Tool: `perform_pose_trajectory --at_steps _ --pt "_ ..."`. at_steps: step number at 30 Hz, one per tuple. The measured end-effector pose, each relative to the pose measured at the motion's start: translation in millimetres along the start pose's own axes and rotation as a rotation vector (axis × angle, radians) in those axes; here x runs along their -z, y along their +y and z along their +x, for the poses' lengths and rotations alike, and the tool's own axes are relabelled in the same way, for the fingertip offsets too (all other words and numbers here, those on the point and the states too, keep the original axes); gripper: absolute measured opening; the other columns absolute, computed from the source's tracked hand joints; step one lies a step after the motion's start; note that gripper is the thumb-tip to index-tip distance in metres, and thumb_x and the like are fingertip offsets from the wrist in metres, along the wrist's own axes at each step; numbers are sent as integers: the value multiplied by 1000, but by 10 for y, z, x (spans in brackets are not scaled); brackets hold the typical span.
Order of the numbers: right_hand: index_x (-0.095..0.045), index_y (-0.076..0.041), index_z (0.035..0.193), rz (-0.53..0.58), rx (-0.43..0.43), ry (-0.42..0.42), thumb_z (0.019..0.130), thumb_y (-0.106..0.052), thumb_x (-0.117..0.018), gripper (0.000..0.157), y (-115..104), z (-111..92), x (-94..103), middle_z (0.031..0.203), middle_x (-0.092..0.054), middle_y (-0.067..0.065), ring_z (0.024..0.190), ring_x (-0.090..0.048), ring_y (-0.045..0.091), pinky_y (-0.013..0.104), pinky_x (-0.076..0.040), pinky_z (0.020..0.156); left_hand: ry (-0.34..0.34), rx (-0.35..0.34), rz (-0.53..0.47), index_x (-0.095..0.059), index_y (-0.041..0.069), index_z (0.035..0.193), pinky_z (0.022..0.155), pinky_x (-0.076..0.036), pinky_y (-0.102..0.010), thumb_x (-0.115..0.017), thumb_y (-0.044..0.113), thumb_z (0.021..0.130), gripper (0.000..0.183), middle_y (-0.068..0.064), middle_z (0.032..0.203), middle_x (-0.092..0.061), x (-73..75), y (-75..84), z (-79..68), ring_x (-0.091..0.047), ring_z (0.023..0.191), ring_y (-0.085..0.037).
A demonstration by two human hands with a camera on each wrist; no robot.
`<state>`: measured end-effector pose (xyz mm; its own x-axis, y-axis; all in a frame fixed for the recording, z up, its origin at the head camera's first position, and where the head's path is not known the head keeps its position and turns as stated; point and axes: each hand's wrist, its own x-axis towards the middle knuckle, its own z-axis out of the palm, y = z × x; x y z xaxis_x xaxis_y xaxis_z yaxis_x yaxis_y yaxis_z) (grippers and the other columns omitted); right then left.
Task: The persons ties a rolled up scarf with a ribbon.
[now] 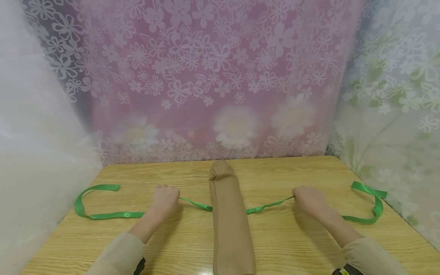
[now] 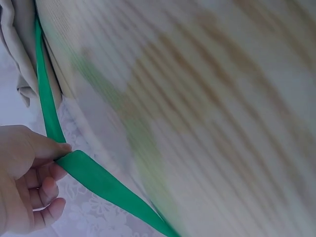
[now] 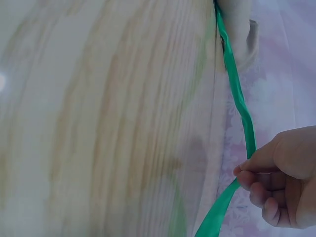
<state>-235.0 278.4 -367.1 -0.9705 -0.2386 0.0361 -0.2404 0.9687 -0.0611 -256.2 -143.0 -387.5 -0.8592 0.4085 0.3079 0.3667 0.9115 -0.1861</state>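
Observation:
A long tan rolled or folded cloth [image 1: 231, 225] lies lengthwise down the middle of the wooden table. A green ribbon [image 1: 196, 204] passes beneath it and comes out on both sides. On the left, my left hand [image 1: 166, 199] pinches the ribbon between thumb and index finger, a little above the table. My right hand [image 1: 308, 199] pinches the other side in the same way. In the left wrist view the ribbon [image 2: 106, 185] runs on past the left hand's grip. The right wrist view shows the ribbon [image 3: 236, 94] slightly twisted between cloth and right hand.
The loose ribbon ends curl on the wooden table [image 1: 275, 244] at far left and far right. A pink flowered curtain [image 1: 220, 76] hangs behind the table's back edge. Pale sheeting [image 1: 41, 152] hangs at the left and a flowered sheet [image 1: 395, 114] at the right.

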Motion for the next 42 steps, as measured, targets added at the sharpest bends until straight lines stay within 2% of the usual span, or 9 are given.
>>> perform_pose_trajectory --at_steps 7,13,20,25,30,34,37,39,42 --pt "-63 -3 78 36 -32 11 81 2 -55 9 102 -27 26 66 -57 3 55 -47 15 29 -39 45 58 42 -8 -17 16 52 44 -15 -20 -56 -12 67 50 6 48 -12 43 -72 -36 -14 47 -8" --pt "-59 -4 74 33 -71 23 80 1 -52 11 180 -35 50 60 -48 2 53 -43 17 29 -35 44 -27 126 -40 -20 17 52 42 -16 -20 -55 -10 71 47 5 50 -16 103 -93 -46 -17 47 -8" --pt "-63 10 94 74 -44 125 85 1 -51 17 253 -36 45 73 -64 13 48 -44 13 26 -36 42 -50 153 -76 -22 16 50 39 -15 -18 -51 -11 74 46 7 45 -17 99 -113 -70 -15 43 -6" --pt "-61 14 99 178 -13 223 85 1 -47 24 255 -41 21 53 -50 2 41 -27 9 20 -23 39 -13 206 -149 -20 16 50 39 -12 -18 -46 -12 71 43 7 45 -15 119 -109 -71 -12 43 -6" --pt "-57 17 108 260 -39 244 87 -4 -43 33 235 -21 31 52 -41 1 40 -25 8 19 -21 38 26 251 -223 -18 17 52 40 -11 -18 -43 -13 65 41 7 47 -13 136 -98 -69 -11 45 -6" --pt "-54 17 114 319 -72 256 90 -8 -41 37 197 0 70 74 -61 20 37 -26 10 20 -23 35 86 236 -243 -20 16 51 38 -12 -16 -44 -15 65 42 8 45 -15 122 -109 -77 -11 41 -4" --pt "-54 17 116 356 -74 297 92 -10 -42 38 163 13 104 99 -62 30 38 -34 13 22 -26 34 125 242 -276 -36 8 50 37 -12 -16 -45 -12 70 30 8 43 -17 113 -121 -76 -11 39 -3" --pt "-52 17 117 397 -74 320 94 -12 -42 39 145 21 125 102 -60 32 42 -41 16 24 -28 34 132 265 -320 -55 -5 63 35 -12 -16 -45 -6 77 17 7 42 -21 118 -122 -66 -13 38 -3" --pt "-50 17 120 457 -74 350 96 -16 -41 42 125 30 147 106 -58 33 54 -52 19 26 -32 35 125 316 -380 -62 -15 97 34 -15 -17 -44 5 86 29 2 43 -35 144 -110 -39 -18 37 -4"
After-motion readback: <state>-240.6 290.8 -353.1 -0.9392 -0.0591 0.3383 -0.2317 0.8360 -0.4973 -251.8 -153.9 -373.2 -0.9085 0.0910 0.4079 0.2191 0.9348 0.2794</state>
